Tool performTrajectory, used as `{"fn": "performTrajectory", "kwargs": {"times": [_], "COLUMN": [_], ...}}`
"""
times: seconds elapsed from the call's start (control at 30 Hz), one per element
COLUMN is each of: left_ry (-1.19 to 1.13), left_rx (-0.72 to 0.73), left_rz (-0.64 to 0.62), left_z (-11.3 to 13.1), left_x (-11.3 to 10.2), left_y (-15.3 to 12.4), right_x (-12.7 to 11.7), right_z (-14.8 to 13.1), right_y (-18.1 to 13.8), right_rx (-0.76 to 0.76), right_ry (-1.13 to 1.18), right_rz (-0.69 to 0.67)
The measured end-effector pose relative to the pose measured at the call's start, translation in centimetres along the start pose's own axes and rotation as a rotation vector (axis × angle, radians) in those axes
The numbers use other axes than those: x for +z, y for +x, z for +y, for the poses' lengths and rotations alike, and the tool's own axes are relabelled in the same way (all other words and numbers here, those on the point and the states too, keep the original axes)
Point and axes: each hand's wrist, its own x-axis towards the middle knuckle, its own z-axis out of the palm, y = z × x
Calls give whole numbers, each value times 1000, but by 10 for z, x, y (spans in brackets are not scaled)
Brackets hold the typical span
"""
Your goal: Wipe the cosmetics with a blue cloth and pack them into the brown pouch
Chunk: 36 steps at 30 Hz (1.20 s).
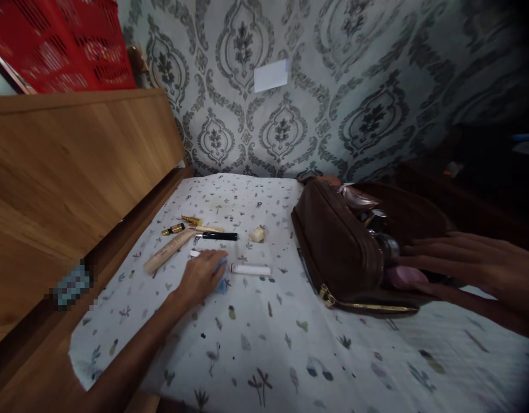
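Note:
On the printed cloth, my left hand [204, 272] has its fingers curled over a small blue item [221, 285], mostly hidden under them. A white tube with a red ring [251, 269] lies just right of that hand. Beyond it are a black tube [217, 236], a long beige tube [168, 252], a brush [208, 228], two small gold-coloured pieces [173, 229] and a cream-coloured lump [257, 234]. My right hand [475, 269] reaches into an open brown zip bag [333, 241], fingers stretched and apart, beside a pink rounded item [405, 277].
The bag also holds a shiny pink pouch [359, 197] and a clear-lidded container [387, 246]. A wooden cabinet side [84, 166] borders the left, with a red plastic basket [70, 46] on top. Patterned wallpaper [281, 126] covers the wall behind.

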Motion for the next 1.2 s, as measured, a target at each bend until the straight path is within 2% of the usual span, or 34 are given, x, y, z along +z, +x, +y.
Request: {"fn": "performTrajectory", "kwargs": {"times": [0.03, 0.1, 0.23, 0.37, 0.4, 0.5, 0.63, 0.83, 1.0, 1.1, 1.2], "left_ry": [19, 46, 51, 7, -8, -52, -150, -234, -331, -356, -364], "left_rx": [-39, -107, -168, -156, -150, -132, -105, -132, -76, -4, 110], "left_rz": [10, 17, -13, -62, -75, -111, -163, -106, -70, -77, -114], "left_z": [-9, -25, -44, -53, -54, -59, -62, -65, -48, -19, 14], "left_x": [0, 0, 3, 4, 3, 0, -4, 2, -1, -13, -21], "left_y": [0, -1, -4, -8, -8, -9, -9, -4, 5, 10, 15], "right_x": [-3, -6, -6, -12, -13, -11, 22, 81, 104, 119, 132], "right_z": [8, 20, 19, -26, -42, -88, -129, -151, -170, -179, -183], "right_y": [-2, -6, -12, -10, -8, 3, 17, 28, 41, 48, 52], "right_rx": [-72, -132, -144, -76, -85, -174, -148, -33, 167, 372, 566], "right_ry": [13, 12, -65, -39, 18, 164, 444, 687, 876, 1095, 1410], "right_rz": [-71, -131, 28, 115, 176, 203, 110, -110, -236, -206, -107]}}
